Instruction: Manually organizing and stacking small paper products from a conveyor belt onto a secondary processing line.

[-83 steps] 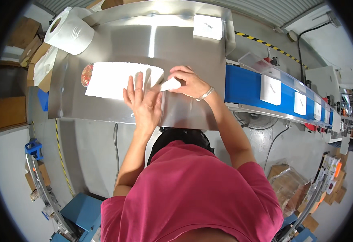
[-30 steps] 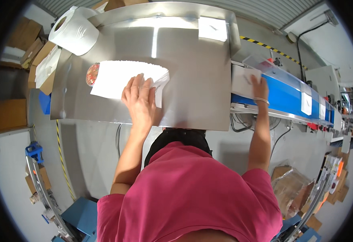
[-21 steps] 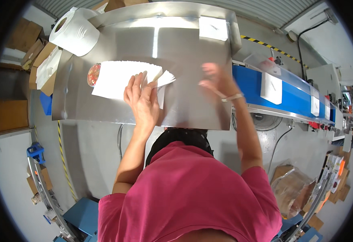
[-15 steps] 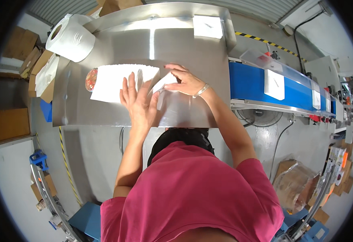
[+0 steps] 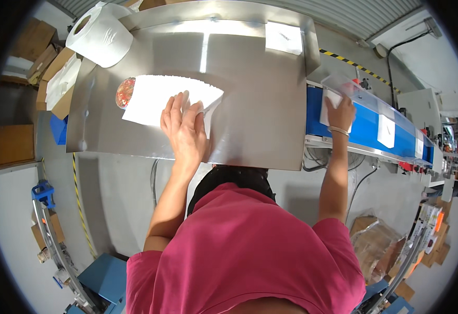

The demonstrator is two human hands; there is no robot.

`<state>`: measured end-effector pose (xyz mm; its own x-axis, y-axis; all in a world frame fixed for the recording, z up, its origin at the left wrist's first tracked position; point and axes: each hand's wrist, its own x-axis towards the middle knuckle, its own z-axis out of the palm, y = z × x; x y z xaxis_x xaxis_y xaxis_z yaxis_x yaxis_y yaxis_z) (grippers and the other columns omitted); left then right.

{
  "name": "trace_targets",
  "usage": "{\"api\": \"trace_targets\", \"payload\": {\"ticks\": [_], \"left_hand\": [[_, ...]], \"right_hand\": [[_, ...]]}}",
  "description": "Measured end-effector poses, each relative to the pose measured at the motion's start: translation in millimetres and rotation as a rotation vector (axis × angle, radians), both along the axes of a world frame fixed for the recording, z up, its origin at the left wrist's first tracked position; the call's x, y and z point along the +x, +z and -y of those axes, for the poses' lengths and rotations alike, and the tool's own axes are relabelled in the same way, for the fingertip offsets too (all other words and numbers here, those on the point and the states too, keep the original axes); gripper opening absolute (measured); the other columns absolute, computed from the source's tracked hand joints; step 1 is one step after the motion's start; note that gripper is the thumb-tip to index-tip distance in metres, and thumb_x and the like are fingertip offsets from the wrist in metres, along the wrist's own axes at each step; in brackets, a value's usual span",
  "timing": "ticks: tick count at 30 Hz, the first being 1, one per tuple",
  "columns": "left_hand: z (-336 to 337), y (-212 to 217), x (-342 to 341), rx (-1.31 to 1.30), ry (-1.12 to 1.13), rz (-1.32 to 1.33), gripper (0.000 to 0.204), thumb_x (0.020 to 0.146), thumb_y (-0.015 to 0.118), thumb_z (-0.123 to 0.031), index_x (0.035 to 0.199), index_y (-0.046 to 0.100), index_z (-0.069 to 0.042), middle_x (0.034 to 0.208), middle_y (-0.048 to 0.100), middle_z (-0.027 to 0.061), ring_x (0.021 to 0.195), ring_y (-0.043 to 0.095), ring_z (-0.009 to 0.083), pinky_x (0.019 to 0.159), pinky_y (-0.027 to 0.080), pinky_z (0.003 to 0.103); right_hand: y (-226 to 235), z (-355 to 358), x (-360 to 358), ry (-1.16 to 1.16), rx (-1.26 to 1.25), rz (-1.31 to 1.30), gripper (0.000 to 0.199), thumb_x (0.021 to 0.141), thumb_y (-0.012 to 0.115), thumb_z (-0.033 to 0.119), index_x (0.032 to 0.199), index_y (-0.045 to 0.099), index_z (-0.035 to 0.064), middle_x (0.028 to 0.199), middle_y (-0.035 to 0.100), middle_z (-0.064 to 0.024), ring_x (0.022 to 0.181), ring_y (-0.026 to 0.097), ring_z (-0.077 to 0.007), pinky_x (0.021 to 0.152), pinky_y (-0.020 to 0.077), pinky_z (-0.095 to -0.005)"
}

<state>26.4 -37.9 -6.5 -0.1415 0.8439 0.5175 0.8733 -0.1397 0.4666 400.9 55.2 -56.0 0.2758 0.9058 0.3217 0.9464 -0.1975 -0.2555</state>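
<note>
On the steel table (image 5: 255, 120), a fanned row of white paper sheets (image 5: 150, 102) lies overlapped. My left hand (image 5: 183, 125) rests over the right part of this row, its fingers stretched out. A round, clear item with red and orange bits (image 5: 125, 93) touches the row's left end. Over the blue conveyor belt (image 5: 364, 118), my right hand (image 5: 342, 112) lies on a white sheet (image 5: 327, 111), thumb and fingers apart. The hand covers part of that sheet. Farther right along the belt lies another white sheet (image 5: 386, 131) with a small dark mark.
A big white roll (image 5: 101, 39) stands at the table's far left corner. One marked white sheet (image 5: 284, 37) lies at the far right corner. A clear plastic guard (image 5: 362, 94) runs along the belt's far side. Cardboard boxes (image 5: 12, 146) stand at the left.
My right hand has moved from the sheet row to the conveyor, where a white sheet now lies under it. The earlier belt sheets have shifted right. My left hand stays on the row.
</note>
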Motion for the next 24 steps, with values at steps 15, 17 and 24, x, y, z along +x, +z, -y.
{"api": "trace_targets", "payload": {"ticks": [15,17,24], "left_hand": [[0.9,1.5,-20.6,-0.11,0.026,-0.092,0.035,0.08,0.066,-0.011,0.115,0.061,-0.005,0.134,0.046,0.0179,0.129,0.035,0.0374,0.107,0.023,0.051],[-1.1,5.2,-14.8,-0.058,0.001,-0.091,0.031,0.08,0.065,-0.006,0.11,0.064,-0.004,0.129,0.051,0.0166,0.123,0.041,0.0371,0.105,0.028,0.05],[0.1,-2.0,-15.0,-0.024,0.023,-0.044,0.026,0.078,0.064,-0.001,0.104,0.067,-0.005,0.132,0.048,0.014,0.125,0.04,0.0363,0.105,0.026,0.054]], "right_hand": [[-32.7,-8.3,-125.7,0.713,-0.305,-0.898,0.035,0.087,0.064,0.035,0.098,0.058,0.0018,0.082,0.06,-0.0093,0.074,0.053,-0.0157,0.069,0.045,-0.0344],[-109.6,-12.4,-27.1,0.72,-0.241,-0.279,0.044,0.088,0.051,0.008,0.131,0.045,0.0097,0.12,0.056,-0.0098,0.091,0.057,-0.0225,0.087,0.0444,-0.0378],[-24.9,0.4,32.3,-0.149,-0.042,0.059,0.061,0.074,0.072,0.039,0.118,0.052,0.0008,0.116,0.058,-0.02,0.104,0.056,-0.036,0.087,0.0457,-0.0443]]}}
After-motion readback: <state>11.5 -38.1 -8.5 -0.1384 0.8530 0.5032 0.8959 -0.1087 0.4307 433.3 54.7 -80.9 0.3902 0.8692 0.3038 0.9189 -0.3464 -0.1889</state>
